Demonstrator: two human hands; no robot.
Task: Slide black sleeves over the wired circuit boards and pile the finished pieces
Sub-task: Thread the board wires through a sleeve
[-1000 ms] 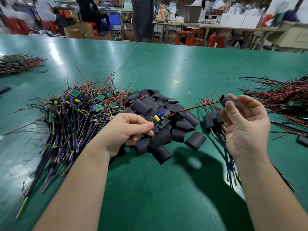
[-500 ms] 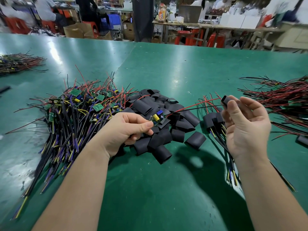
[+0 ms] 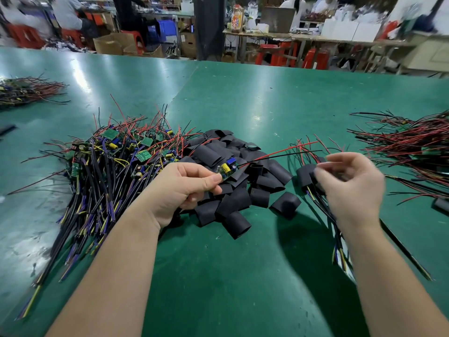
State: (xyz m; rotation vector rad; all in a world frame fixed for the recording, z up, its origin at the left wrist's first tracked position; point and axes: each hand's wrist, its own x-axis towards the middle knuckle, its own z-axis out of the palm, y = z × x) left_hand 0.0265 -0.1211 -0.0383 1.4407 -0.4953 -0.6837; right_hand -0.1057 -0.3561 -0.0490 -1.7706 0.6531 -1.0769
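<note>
Head view of the green table [image 3: 243, 276], with the sleeve pile [image 3: 233, 188] taken as the reference point: a loose heap of short black tubes.

Your left hand [image 3: 184, 188] hovers at the pile's near-left edge. Thumb and forefinger are closed in a pinch on 1 circuit board [image 3: 227, 169], and the remaining fingers are curled beneath. The board sits just above the pile, tilted, with its yellow and blue components facing up. Its 2 leads [image 3: 274, 154], 1 red and 1 black, stretch across the top of the pile and end free in the air beyond its right edge.

Your right hand [image 3: 349, 186] is raised just right of the pile, below the lead tips and apart from them. Its fingers are curled inward, but motion blur hides the grip — you cannot tell whether it holds anything.

Left of the pile, touching it, lie the unsleeved boards [image 3: 116, 156], a tangle of green boards and cables. Just right of the pile lie the sleeved pieces [image 3: 305, 175], partly hidden by your right hand. Well to the right of the pile lies a red-and-black wire bundle [image 3: 408, 144].
</note>
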